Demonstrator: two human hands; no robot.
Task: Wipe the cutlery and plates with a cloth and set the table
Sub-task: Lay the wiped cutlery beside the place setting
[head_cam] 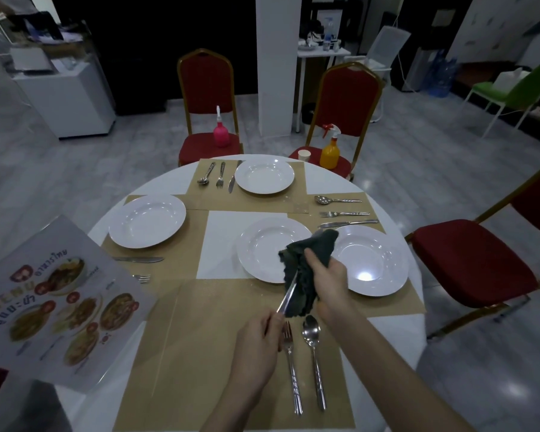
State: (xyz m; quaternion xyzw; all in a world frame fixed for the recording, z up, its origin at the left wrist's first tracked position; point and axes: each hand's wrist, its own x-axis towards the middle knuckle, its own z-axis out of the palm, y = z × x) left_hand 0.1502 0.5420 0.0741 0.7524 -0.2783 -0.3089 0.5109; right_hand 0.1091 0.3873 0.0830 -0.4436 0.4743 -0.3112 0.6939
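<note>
Wiping a knife (289,291): left hand (256,347) pinching its handle, right hand (328,275) squeezing the dark cloth (309,266) round the blade, raised just beyond the near placemat (200,353) for free sliding. On that placemat, fork (292,366) and spoon (314,360) below the blade; unset plate (268,247) beyond, menu (50,304) left.

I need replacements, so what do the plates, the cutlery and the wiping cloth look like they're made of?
Plates: glossy white, ceramic or melamine; bright light glare shows. Fork and spoon: polished metal, probably stainless steel, mirror-like reflections. Cloth: dark matte fabric, soft folds, possibly microfibre.
</note>
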